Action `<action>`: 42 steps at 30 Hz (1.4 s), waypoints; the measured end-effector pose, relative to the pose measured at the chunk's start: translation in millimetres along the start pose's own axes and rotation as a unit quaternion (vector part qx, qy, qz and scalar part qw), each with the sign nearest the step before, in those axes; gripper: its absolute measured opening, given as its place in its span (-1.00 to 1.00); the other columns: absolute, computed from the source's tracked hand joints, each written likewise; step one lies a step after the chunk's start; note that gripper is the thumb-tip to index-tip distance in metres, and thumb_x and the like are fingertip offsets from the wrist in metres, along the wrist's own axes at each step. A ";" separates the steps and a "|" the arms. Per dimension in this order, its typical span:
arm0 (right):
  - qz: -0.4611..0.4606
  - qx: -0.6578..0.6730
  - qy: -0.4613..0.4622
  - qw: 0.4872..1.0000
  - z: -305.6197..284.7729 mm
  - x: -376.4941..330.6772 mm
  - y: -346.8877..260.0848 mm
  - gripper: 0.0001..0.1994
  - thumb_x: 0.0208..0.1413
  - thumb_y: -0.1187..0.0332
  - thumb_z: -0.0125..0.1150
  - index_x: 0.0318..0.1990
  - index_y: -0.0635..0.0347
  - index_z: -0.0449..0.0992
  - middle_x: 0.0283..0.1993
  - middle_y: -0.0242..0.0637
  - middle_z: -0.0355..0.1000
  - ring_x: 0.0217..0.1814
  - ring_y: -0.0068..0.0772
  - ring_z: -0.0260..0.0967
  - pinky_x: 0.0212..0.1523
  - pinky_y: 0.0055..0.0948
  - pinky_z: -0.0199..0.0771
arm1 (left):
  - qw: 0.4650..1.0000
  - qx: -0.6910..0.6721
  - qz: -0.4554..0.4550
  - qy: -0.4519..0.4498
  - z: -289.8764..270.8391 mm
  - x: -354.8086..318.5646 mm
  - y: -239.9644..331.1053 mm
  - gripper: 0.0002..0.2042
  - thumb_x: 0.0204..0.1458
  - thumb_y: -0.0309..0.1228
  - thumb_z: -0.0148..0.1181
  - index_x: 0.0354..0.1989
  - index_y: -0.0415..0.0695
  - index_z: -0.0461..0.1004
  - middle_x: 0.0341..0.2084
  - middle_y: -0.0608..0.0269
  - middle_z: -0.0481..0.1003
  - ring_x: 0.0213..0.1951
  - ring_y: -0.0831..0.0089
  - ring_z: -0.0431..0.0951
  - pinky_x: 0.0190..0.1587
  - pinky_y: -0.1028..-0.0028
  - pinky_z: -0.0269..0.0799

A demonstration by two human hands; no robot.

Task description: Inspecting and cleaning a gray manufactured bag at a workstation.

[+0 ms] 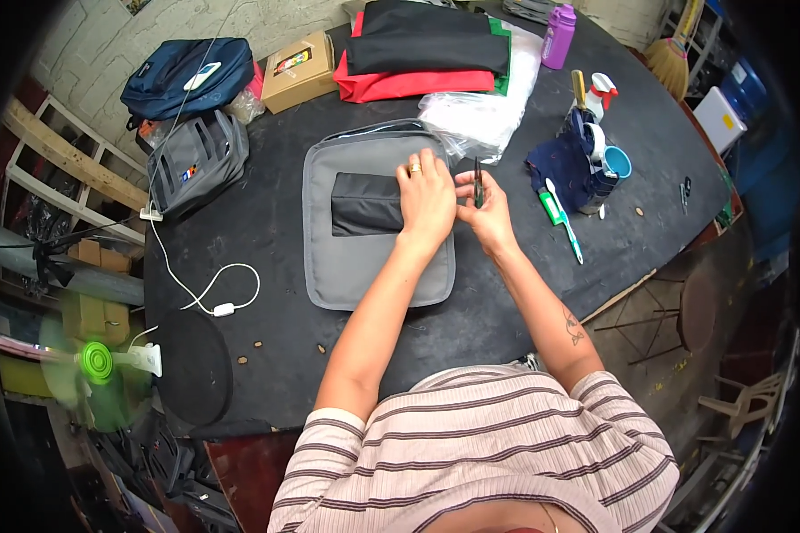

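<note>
A grey rectangular fabric bag (378,275) with a dark zipped rim lies flat in front of me. A black fabric panel (364,204) sits at its middle. My left hand (427,200), a ring on one finger, presses on the bag's right side with fingers bent over the fabric; their tips are partly hidden. Just off the bag's right edge, my right hand (484,211) is closed around small dark thread snips (478,182), blades pointing away from me. The two hands are close together.
Folded black, red and green fabric (427,44) and clear plastic (480,115) lie at the back. A blue backpack (187,75), grey bag (200,164) and cardboard box (300,71) stand left. Rightward are a purple bottle (558,37), blue cup (617,162) and green brush (551,209). A fan (98,362) spins lower left.
</note>
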State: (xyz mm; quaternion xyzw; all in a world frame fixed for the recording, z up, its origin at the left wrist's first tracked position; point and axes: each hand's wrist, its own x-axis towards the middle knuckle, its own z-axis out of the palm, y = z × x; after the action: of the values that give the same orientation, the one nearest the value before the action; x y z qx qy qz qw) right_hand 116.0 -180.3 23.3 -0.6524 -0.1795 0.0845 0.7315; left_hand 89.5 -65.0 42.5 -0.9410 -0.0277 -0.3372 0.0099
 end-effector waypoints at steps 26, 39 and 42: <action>-0.331 -0.560 0.033 0.759 -8.1 12.6 -46.6 -0.87 -0.32 0.44 0.31 -0.54 0.20 0.49 -0.37 -0.27 0.30 -0.35 -0.27 0.36 -0.29 -0.29 0.29 | 0.975 -0.205 -0.068 0.048 0.9 -3.8 -7.8 -0.90 -0.13 -0.53 0.18 -0.40 -0.19 0.44 -0.26 0.14 0.35 -0.11 0.17 0.35 -0.07 0.21 0.21; -0.302 -0.534 0.071 0.786 -13.0 8.0 -43.4 -0.87 -0.28 0.47 0.32 -0.47 0.20 0.53 -0.39 -0.34 0.33 -0.32 -0.29 0.39 -0.34 -0.32 0.28 | 0.942 -0.304 -0.121 0.077 -3.0 -1.6 -13.2 -0.84 -0.20 -0.67 0.09 -0.38 -0.26 0.46 -0.25 0.05 0.39 -0.13 0.13 0.41 -0.03 0.28 0.31; -0.296 -0.553 0.052 0.777 -9.1 5.9 -46.4 -0.84 -0.30 0.47 0.34 -0.47 0.20 0.53 -0.37 -0.34 0.33 -0.30 -0.30 0.38 -0.33 -0.32 0.28 | 0.937 -0.319 -0.132 0.056 -3.3 -2.7 -14.3 -0.90 -0.23 -0.59 0.21 -0.47 -0.26 0.53 -0.24 0.05 0.42 -0.11 0.14 0.42 -0.02 0.28 0.34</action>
State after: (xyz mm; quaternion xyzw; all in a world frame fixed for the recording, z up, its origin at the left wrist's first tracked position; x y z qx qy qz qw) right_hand 119.7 -192.8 69.2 -0.8626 -0.3410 -0.2844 0.2425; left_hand 84.5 -51.0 43.3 -0.8622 -0.0425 -0.3788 -0.3336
